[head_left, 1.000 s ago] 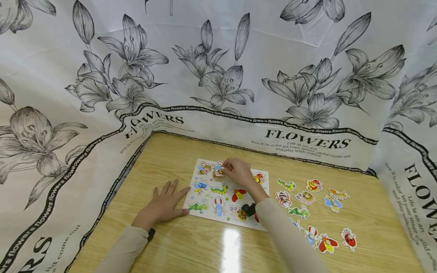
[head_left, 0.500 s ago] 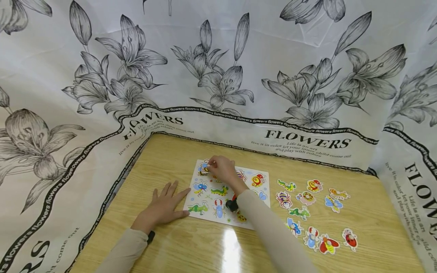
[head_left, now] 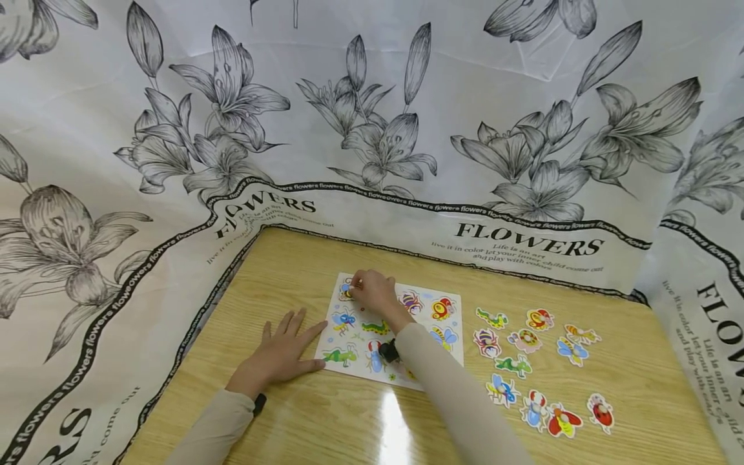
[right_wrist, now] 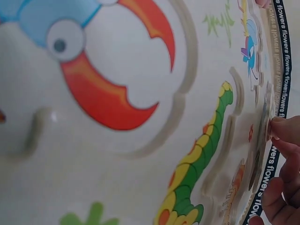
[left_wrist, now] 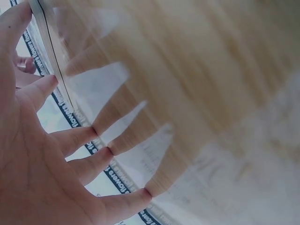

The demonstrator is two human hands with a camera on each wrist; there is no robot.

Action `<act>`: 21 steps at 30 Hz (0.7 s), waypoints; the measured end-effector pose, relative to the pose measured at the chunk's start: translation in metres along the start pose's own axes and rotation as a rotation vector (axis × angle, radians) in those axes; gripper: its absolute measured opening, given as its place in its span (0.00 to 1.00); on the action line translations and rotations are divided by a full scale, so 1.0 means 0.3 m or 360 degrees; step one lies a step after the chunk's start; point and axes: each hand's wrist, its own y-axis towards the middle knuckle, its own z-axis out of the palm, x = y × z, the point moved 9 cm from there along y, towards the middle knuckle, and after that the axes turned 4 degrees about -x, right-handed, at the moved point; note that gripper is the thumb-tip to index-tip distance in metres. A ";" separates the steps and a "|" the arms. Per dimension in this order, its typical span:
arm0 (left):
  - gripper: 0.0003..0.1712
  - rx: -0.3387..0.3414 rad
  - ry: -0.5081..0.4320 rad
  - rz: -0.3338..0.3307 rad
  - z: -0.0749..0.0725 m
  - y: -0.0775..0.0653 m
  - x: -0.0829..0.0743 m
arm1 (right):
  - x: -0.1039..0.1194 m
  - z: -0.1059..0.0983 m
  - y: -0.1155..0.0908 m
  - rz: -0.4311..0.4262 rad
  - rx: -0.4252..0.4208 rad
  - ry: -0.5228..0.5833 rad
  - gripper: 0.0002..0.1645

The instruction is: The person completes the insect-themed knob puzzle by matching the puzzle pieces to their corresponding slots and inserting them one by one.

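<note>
My right hand (head_left: 376, 294) pinches a bee puzzle piece between thumb and fingertips, over the top left corner of the white insect board (head_left: 361, 365). In the right wrist view the puzzle piece (right_wrist: 261, 140) shows nearly edge-on, tilted close over the board. Recesses printed with matching insects cover the board, among them a green caterpillar (right_wrist: 201, 154) and a red-jawed beetle (right_wrist: 112, 105). My left hand (head_left: 281, 352) lies palm down on the table with fingers spread, its thumb and forefinger tips at the board's left edge. In the left wrist view, fingertips (left_wrist: 101, 157) rest on the tabletop.
Several loose insect pieces lie right of the board, including a ladybird (head_left: 600, 413), a green grasshopper (head_left: 513, 365) and a spider (head_left: 486, 343). A white flower-printed cloth (head_left: 372, 213) hangs round the far and side edges of the wooden table (head_left: 290, 265).
My right hand has moved left across the board's top row with the bee piece, from beside the corner bee to over it. The left hand has stayed in place.
</note>
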 end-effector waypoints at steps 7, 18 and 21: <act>0.47 0.0006 0.0004 -0.0002 0.003 0.001 0.003 | 0.007 0.007 0.003 -0.0015 0.0007 -0.0045 0.06; 0.47 -0.0015 0.0013 0.0018 -0.004 0.001 -0.001 | 0.007 0.019 0.004 -0.0017 0.0006 -0.0102 0.06; 0.48 -0.0009 0.0010 0.0015 -0.004 -0.001 -0.002 | 0.009 0.017 0.002 -0.0020 0.0018 -0.0099 0.06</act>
